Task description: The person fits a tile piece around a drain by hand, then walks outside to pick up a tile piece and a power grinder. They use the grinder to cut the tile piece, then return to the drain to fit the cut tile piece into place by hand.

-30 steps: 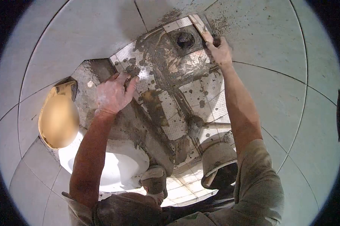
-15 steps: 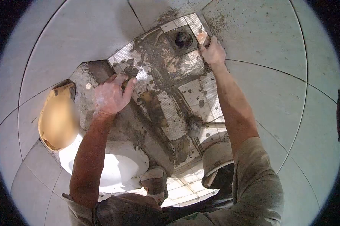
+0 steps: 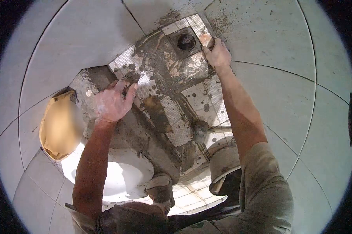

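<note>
My right hand (image 3: 218,54) is at the lower end of a narrow white mosaic tile strip (image 3: 196,24). Thumb and curled fingers close around the strip's end, beside the square piece with a round dark drain hole (image 3: 186,41). Wet grey mortar (image 3: 160,50) is smeared left of the hole, and a shiny, mortar-stained patch lies below it. My left hand (image 3: 114,101) rests at the mortar-covered ledge (image 3: 144,128), thumb spread from the fingers and nothing visible in its grasp. Mosaic tiles (image 3: 125,58) spotted with mortar lie just beyond its fingertips.
A trowel (image 3: 200,130) lies on the tiled floor, near a bucket (image 3: 224,160) by my right arm. At left are a yellowish bag (image 3: 53,128), partly blurred, and a white toilet-like fixture (image 3: 133,171). Large grey wall tiles (image 3: 273,39) surround the corner.
The view has shifted slightly, so most things sit a little further left. My left hand has come slightly back toward me; my right hand stays at the tile strip.
</note>
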Action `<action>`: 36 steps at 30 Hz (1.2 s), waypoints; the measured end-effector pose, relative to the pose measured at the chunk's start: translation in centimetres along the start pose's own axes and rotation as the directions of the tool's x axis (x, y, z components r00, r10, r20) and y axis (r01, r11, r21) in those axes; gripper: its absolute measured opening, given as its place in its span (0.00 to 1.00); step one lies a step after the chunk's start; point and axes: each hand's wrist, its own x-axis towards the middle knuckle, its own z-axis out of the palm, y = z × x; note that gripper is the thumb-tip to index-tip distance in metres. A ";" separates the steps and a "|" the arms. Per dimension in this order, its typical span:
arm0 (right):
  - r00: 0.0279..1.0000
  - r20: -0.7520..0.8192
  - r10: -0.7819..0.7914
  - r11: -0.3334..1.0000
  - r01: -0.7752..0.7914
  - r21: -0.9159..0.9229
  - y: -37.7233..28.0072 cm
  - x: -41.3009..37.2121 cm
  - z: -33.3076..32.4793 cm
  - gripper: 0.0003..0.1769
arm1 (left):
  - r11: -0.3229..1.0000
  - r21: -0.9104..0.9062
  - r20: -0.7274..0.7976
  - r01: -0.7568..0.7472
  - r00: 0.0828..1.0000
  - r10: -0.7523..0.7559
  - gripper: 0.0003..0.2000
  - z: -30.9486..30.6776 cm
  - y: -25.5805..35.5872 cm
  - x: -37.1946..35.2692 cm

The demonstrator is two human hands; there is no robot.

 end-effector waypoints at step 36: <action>0.961 0.164 -0.222 0.959 0.246 -0.142 -5.5 8.0 -0.9 0.32 | 0.999 0.005 0.105 0.043 0.994 -0.043 0.18 0.5 -0.6 0.0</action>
